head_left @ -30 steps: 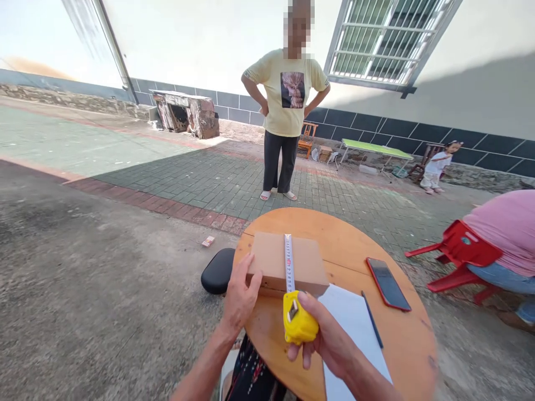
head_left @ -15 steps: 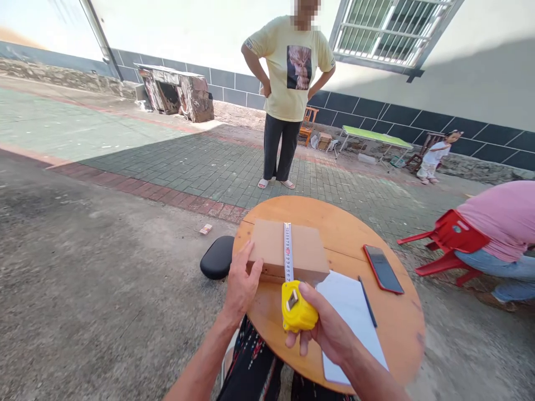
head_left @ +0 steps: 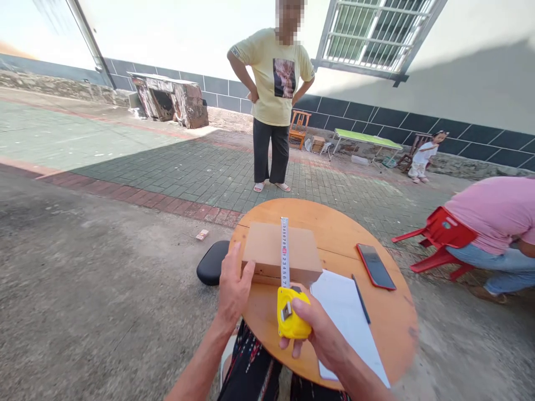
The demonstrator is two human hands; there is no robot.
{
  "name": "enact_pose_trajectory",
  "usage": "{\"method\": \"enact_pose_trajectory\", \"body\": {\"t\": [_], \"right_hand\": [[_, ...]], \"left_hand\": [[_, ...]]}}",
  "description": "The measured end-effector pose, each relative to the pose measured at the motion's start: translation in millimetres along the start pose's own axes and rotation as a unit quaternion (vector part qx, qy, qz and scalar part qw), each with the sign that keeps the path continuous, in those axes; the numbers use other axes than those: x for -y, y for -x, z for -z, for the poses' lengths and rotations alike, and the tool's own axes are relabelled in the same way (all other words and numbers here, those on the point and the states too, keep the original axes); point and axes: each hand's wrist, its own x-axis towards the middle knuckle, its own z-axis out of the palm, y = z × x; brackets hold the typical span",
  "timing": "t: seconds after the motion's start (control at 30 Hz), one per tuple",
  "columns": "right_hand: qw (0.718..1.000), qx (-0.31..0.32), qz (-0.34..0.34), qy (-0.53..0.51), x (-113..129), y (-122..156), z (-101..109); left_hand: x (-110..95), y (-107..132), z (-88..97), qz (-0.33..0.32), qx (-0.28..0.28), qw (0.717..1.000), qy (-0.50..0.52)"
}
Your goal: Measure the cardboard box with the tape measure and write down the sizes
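A brown cardboard box lies flat on the round wooden table. My right hand is closed around a yellow tape measure, held at the near side of the box. Its drawn-out blade runs across the box top, with the tip at about the far edge. My left hand rests by the box's left side and near corner, thumb and fingers apart. Beside my right hand lies white paper with a dark pen on it.
A red-edged phone lies at the table's right. A black case shows beyond the left rim. Across the table stands a person in a yellow shirt. Another person sits on a red chair at right; a child stands farther back.
The tape's tip has shifted slightly beyond its earlier place, toward the far edge of the box. My view has tilted and turned a little; both hands keep about the same places.
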Motion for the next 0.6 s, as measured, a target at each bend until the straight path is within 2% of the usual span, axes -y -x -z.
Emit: {"method": "enact_pose_trajectory", "body": {"t": [0.1, 0.17, 0.3, 0.4, 0.53, 0.6], "right_hand": [[0.999, 0.022, -0.023, 0.042, -11, 20, 4], [0.995, 0.044, -0.03, 0.083, -21, 37, 8], [0.982, 0.047, -0.034, 0.181, -38, 68, 11], [0.969, 0.022, -0.053, 0.239, -47, 82, 11], [0.976, -0.002, -0.032, 0.218, -59, 89, 17], [0.976, -0.04, -0.028, 0.213, -63, 92, 22]], "left_hand": [[-12, 6, 11.3, 0.012, -0.032, 0.999, 0.02], [-21, 8, 18.8, 0.019, -0.014, 0.998, 0.059], [-37, 8, 27.6, 0.053, 0.076, 0.982, 0.166], [-45, 15, 27.7, 0.075, 0.158, 0.97, 0.172], [-52, 45, 27.4, 0.056, 0.214, 0.964, 0.147], [-53, 64, 29.9, 0.03, 0.243, 0.961, 0.13]]}}
